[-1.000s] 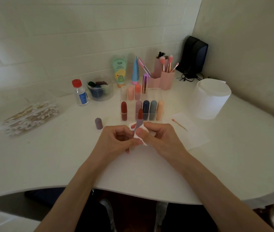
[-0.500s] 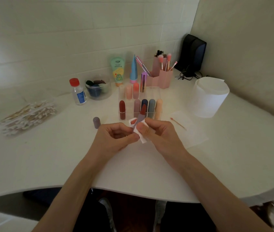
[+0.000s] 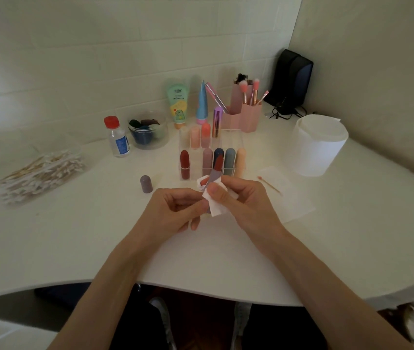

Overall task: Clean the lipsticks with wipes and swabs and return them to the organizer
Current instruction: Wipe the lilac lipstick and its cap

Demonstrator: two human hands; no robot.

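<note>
Between both hands' fingers (image 3: 217, 195), wipe-wrapped lipstick (image 3: 216, 168)

The white table (image 3: 74, 243) bears an organizer (image 3: 229, 142), swab pile (image 3: 39, 174), bottle (image 3: 118, 138), wipe roll (image 3: 318, 145) and loose cap (image 3: 146, 184).

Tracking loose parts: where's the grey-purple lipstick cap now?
Head view: the grey-purple lipstick cap stands upright on the white table, left of the clear acrylic organizer, just beyond the left hand.

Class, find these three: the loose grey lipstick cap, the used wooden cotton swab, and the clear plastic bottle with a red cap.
Loose grey lipstick cap (image 3: 146, 184): head view, middle of its side.
Used wooden cotton swab (image 3: 270, 185): head view, mid-stick.
Clear plastic bottle with red cap (image 3: 119, 145): head view, blue label.
</note>
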